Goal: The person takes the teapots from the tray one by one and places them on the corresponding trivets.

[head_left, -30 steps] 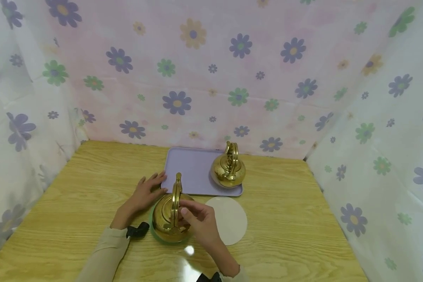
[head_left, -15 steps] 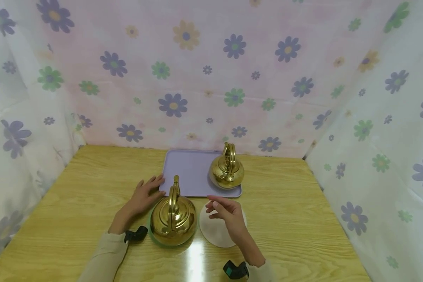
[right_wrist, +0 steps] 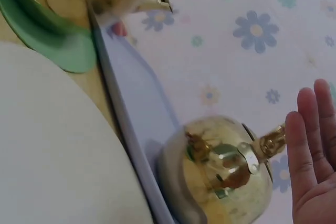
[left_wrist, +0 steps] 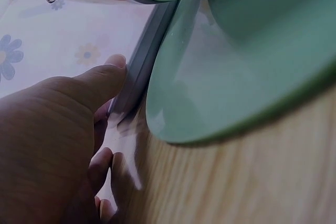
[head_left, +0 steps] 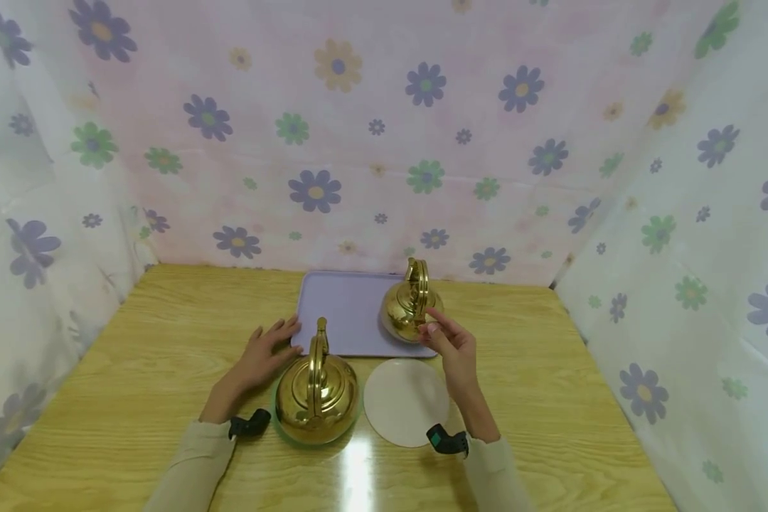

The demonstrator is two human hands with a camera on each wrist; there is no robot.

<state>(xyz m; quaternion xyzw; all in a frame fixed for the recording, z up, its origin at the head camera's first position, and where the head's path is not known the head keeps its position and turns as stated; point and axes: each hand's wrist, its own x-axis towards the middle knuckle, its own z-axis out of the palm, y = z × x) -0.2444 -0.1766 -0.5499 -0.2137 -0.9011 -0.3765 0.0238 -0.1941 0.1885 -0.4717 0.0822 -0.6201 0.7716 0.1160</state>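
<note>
One gold kettle (head_left: 336, 409) with a tall handle stands on a round green plate (left_wrist: 194, 93) at the front. A second gold kettle (head_left: 398, 307) stands on the right part of a lilac tray (head_left: 342, 309). My left hand (head_left: 262, 359) lies flat at the tray's left edge, its thumb against the tray's side in the left wrist view. My right hand (head_left: 457, 352) is at the tray kettle's handle, overlapping its near end in the head view. In the right wrist view its fingers (right_wrist: 302, 150) are straight beside the handle, not curled round it.
A round cream plate (head_left: 406, 402) lies right of the front kettle, just before the tray. The wooden table (head_left: 537, 398) is enclosed at the back and sides by flowered cloth (head_left: 384, 142).
My right hand has left the front kettle's handle and moved right and forward, over the cream plate, to the kettle on the tray. My left hand has stayed at the tray's edge.
</note>
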